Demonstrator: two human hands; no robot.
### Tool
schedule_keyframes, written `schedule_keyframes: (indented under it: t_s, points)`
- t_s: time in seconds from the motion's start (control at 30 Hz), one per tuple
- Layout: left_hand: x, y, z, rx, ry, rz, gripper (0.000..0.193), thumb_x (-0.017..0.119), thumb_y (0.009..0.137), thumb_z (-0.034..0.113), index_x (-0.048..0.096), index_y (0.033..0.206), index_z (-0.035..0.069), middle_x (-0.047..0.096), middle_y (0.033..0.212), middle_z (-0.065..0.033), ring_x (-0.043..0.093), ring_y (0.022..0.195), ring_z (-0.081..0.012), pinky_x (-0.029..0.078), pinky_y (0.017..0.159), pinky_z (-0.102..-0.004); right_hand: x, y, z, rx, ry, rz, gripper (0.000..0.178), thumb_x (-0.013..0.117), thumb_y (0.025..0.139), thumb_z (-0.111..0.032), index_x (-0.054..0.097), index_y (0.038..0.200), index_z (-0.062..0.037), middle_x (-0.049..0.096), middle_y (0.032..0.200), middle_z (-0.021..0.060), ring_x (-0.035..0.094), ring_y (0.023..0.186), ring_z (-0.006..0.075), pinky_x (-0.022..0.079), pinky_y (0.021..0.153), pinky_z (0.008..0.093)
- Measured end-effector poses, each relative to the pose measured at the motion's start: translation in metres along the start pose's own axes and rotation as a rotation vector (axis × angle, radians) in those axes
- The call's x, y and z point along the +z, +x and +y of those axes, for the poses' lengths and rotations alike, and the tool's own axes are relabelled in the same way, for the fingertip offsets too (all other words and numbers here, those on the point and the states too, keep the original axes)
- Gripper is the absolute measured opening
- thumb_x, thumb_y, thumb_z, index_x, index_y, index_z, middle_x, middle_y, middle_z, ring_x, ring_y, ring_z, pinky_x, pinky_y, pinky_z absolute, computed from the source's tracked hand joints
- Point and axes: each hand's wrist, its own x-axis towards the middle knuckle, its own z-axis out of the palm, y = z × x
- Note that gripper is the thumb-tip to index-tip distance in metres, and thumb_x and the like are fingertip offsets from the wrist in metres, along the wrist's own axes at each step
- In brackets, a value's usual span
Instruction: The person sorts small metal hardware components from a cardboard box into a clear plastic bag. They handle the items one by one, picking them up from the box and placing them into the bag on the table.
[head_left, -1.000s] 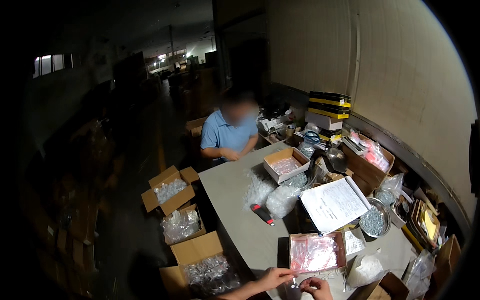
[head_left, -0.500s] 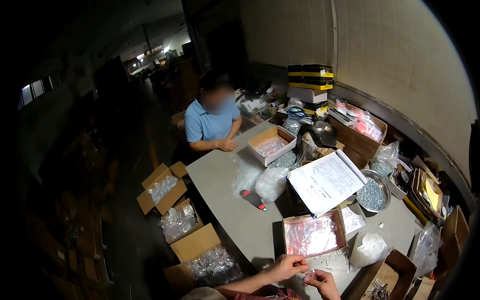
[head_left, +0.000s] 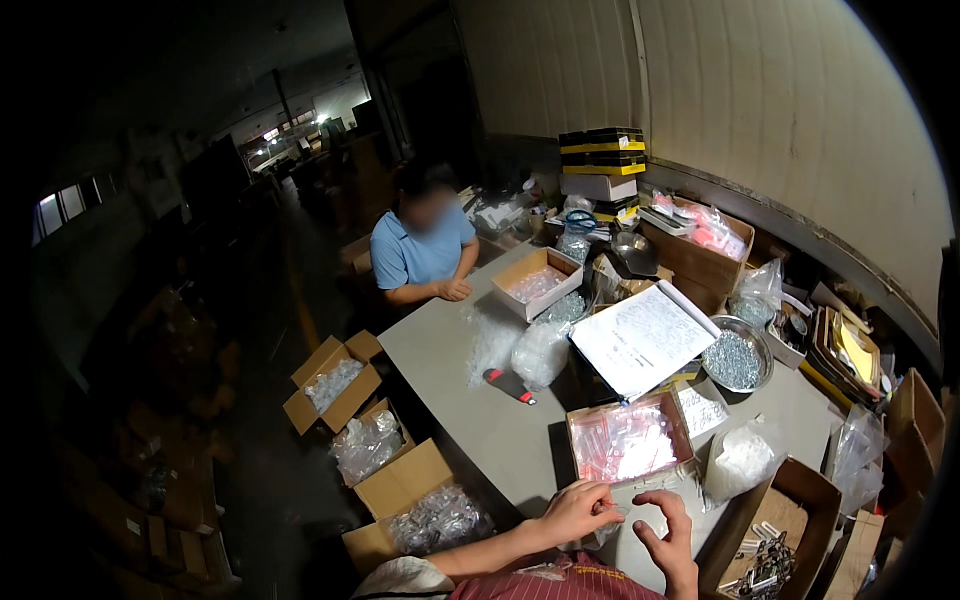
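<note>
Left hand [head_left: 577, 513]: fingertips together, anything pinched unclear; right hand [head_left: 672, 540]: thumb, forefinger apart.

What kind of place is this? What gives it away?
Looks like a small-parts work area in a workshop or warehouse, judging by the metal bowl full of small metal parts, the shallow box of clear plastic bags, and the open cartons beside the table.

Black-and-yellow boxes [head_left: 602, 152] stand stacked near the pale wall [head_left: 780, 120].
</note>
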Motion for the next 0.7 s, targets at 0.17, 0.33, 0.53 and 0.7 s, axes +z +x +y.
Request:
schedule_keyframes:
  t_s: [0.17,0.33,0.53,0.7]
  points:
    - [0.011,-0.002,0.003,0.129,0.050,-0.061,0.031,0.082,0.083,0.029,0.068,0.099,0.006,0.068,0.096,-0.0095,0.064,0.095,-0.0303,0.052,0.084,-0.0402,-0.004,-0.014,0.011,-0.161,-0.327,-0.133,0.038,0.068,0.070,-0.012,0.071,0.109,-0.0110,0.070,0.105,0.0075,0.058,0.120,0.0300,0.027,0.117,0.0555]
    - [0.036,-0.015,-0.001,0.245,0.267,-0.118,0.040,0.077,0.080,0.020,0.064,0.114,0.003,0.066,0.105,-0.0201,0.062,0.105,-0.0410,0.050,0.094,-0.0497,0.009,-0.041,0.049,-0.013,-0.334,-0.234,0.044,0.064,0.073,-0.016,0.073,0.116,-0.0151,0.067,0.125,0.0095,0.046,0.139,0.0402,0.003,0.122,0.0661]
    - [0.058,-0.037,-0.012,0.139,0.318,-0.170,0.046,0.073,0.076,0.008,0.058,0.119,0.006,0.058,0.125,-0.0154,0.055,0.116,-0.0369,0.041,0.100,-0.0490,0.002,-0.054,0.023,0.041,-0.275,-0.450,0.051,0.068,0.070,-0.016,0.072,0.121,-0.0128,0.052,0.151,0.0099,0.024,0.152,0.0431,0.002,0.122,0.0685]
    - [0.091,-0.035,-0.042,0.028,0.187,-0.077,0.023,0.077,0.079,0.008,0.060,0.095,0.006,0.067,0.085,-0.0094,0.065,0.085,-0.0324,0.047,0.082,-0.0432,0.000,-0.042,0.078,0.056,-0.179,-0.275,0.041,0.067,0.075,-0.009,0.071,0.115,-0.0058,0.064,0.123,0.0152,0.059,0.119,0.0370,0.038,0.110,0.0519]
